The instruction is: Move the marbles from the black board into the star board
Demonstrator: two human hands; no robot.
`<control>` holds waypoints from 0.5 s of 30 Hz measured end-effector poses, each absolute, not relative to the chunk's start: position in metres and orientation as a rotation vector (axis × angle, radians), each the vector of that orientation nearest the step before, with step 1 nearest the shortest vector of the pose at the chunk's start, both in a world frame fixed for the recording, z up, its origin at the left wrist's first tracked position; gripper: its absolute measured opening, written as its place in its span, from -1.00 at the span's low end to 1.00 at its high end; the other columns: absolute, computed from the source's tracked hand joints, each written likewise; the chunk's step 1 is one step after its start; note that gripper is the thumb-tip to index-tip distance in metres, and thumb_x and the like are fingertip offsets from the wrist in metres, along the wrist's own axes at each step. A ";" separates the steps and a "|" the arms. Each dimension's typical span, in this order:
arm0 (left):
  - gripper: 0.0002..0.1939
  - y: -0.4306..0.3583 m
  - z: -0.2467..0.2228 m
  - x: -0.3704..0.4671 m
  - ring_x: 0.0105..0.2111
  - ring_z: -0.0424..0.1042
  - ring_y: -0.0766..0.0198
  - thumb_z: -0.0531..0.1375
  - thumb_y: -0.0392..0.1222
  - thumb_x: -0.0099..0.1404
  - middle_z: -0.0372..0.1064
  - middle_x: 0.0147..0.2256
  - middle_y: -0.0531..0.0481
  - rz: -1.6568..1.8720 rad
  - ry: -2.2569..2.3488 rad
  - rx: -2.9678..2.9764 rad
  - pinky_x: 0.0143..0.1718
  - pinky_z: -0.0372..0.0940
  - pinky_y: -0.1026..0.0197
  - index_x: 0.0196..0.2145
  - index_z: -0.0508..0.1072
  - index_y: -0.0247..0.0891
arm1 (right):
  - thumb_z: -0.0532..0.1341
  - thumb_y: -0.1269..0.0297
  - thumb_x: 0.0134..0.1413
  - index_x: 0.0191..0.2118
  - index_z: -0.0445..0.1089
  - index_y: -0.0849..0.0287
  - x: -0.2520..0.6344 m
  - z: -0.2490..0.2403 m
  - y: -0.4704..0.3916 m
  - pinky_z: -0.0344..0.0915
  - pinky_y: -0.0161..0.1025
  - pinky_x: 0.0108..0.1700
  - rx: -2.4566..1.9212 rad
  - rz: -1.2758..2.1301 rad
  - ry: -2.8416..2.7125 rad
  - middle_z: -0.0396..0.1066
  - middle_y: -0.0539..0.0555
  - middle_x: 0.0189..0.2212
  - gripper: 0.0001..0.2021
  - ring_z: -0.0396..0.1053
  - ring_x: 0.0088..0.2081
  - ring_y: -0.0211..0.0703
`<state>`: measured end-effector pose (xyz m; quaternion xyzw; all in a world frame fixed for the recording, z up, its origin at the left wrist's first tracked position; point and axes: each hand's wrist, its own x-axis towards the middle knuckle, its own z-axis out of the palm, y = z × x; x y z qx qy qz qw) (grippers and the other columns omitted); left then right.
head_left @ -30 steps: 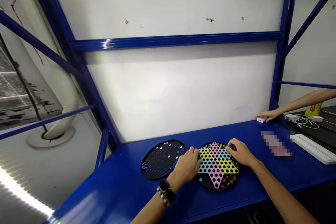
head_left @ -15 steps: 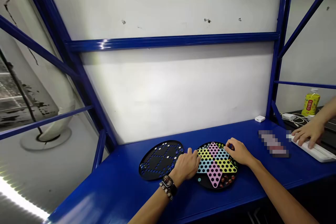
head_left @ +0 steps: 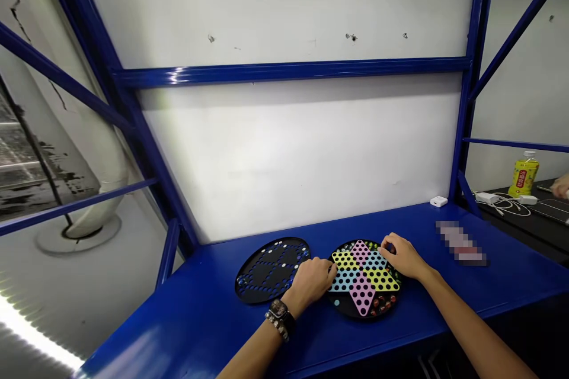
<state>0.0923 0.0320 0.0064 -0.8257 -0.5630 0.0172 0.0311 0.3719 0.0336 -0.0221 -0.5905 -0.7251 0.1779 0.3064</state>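
A round black Chinese checkers board (head_left: 344,304) with a pink, yellow and blue star full of holes lies on the blue table. My left hand (head_left: 311,279), wearing a watch and a beaded bracelet, is closed with its fingertips at the board's left rim. At the upper right rim, my right hand (head_left: 403,256) is closed, thumb and forefinger pinched together; whatever they hold is too small to make out. Red marbles (head_left: 383,305) sit in the lower right of the rim, and green ones lie partly hidden by my right hand.
To the left lies a second round black board (head_left: 260,293) with holes and blue and white marbles. A blurred-out flat object (head_left: 461,244) and a white charger (head_left: 438,201) are on the right. Blue frame posts border the table; a yellow bottle (head_left: 523,174) and cables stand beyond.
My left hand has shifted slightly down, its fingers curled more. My right hand stays at the same rim. The other person's hand and the white keyboard-like object have gone from the table's right side.
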 end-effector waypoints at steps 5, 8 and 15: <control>-0.42 0.034 0.007 0.090 -0.24 0.57 0.04 -0.18 -0.02 0.53 0.58 -0.28 -0.24 0.062 -1.717 -2.545 -0.19 0.34 0.08 -0.34 0.56 -0.25 | 0.08 0.02 0.25 -0.42 0.27 0.07 0.371 -0.018 0.032 0.26 -0.16 -0.22 -1.572 0.478 -1.916 0.36 0.01 -0.32 -0.71 0.33 -0.34 -0.14; -0.40 0.034 0.005 0.089 -0.26 0.56 0.07 -0.20 -0.01 0.54 0.58 -0.28 -0.23 -0.003 -1.746 -2.552 -0.20 0.32 0.11 -0.34 0.56 -0.24 | 0.07 0.01 0.26 -0.42 0.27 0.06 0.371 -0.018 0.032 0.26 -0.18 -0.24 -1.568 0.473 -1.918 0.35 0.01 -0.33 -0.70 0.34 -0.34 -0.14; -0.40 0.047 0.024 0.057 -0.27 0.55 0.09 -0.23 -0.02 0.54 0.55 -0.35 -0.19 -0.251 -1.972 -2.398 -0.23 0.27 0.14 -0.35 0.51 -0.25 | 0.09 0.03 0.26 -0.41 0.30 0.06 0.372 -0.023 0.034 0.27 -0.19 -0.24 -1.568 0.457 -1.923 0.37 -0.01 -0.34 -0.72 0.36 -0.35 -0.16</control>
